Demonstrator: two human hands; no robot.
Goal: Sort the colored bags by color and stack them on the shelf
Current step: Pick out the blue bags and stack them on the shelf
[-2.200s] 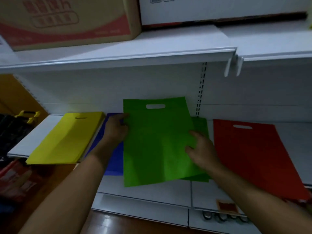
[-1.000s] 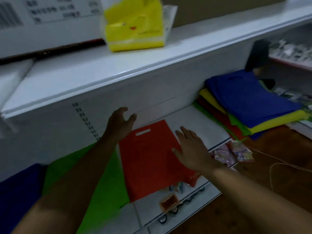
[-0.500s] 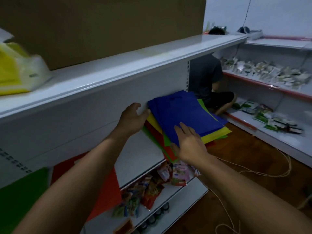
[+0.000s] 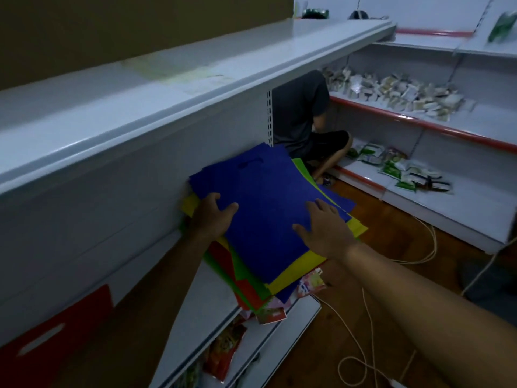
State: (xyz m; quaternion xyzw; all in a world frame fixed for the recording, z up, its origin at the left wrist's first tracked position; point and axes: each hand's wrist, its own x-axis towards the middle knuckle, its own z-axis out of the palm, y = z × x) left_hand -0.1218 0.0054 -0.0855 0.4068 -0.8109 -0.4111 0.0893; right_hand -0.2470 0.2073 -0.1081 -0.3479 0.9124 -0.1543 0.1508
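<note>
A mixed pile of flat bags lies on the white shelf (image 4: 193, 306), with a blue bag (image 4: 265, 208) on top. Yellow (image 4: 296, 270), green (image 4: 246, 275) and red (image 4: 221, 256) bags stick out beneath it. My left hand (image 4: 212, 217) grips the blue bag's left edge, thumb on top and fingers curled. The fingers of my right hand (image 4: 321, 228) are spread flat on the blue bag's right half. A single red bag (image 4: 56, 326) lies further left on the same shelf.
An upper shelf board (image 4: 167, 88) overhangs the pile. Snack packets (image 4: 223, 351) sit on the lower shelf. A person (image 4: 302, 116) crouches just behind the pile. A pale cable (image 4: 358, 337) runs over the wooden floor. Stocked shelves (image 4: 447, 130) stand to the right.
The view swung right, from the sorted green and red bags to the mixed pile. Both hands left the green bag and came down onto the blue bag on top.
</note>
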